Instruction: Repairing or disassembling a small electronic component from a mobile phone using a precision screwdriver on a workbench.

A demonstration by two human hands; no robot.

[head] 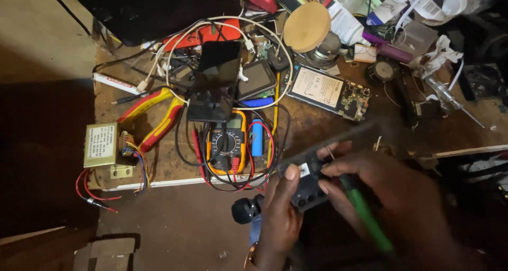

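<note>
Cluttered wooden bench under dim light, strewn with repair gear. Near the middle, a yellow multimeter with red and black leads, a blue cell just beside it on the right, a dark phone lying partly over its top. Left of those, red-and-yellow pliers and a small transformer with coloured wires. Farther back, an opened phone board and a round wooden disc.

Low in the frame, below and right of the multimeter: left hand closed around a small dark device, thumb laid on its top face. Right hand just beside it, fingers pinched narrow on a green-handled tool, touching the device from the right. Handle slanting from lower right up toward the device at upper left; tip hidden among the fingers. Device held off the bench edge, between both hands, left hand bearing it, right hand working on it.

Long dark blurred strip running from the device up to the right, too smeared to name. Black round knob just left of the left hand, attachment unclear. Right wrist lost in shadow; device's far side covered by fingers; exact kind of tool not to be told.
</note>
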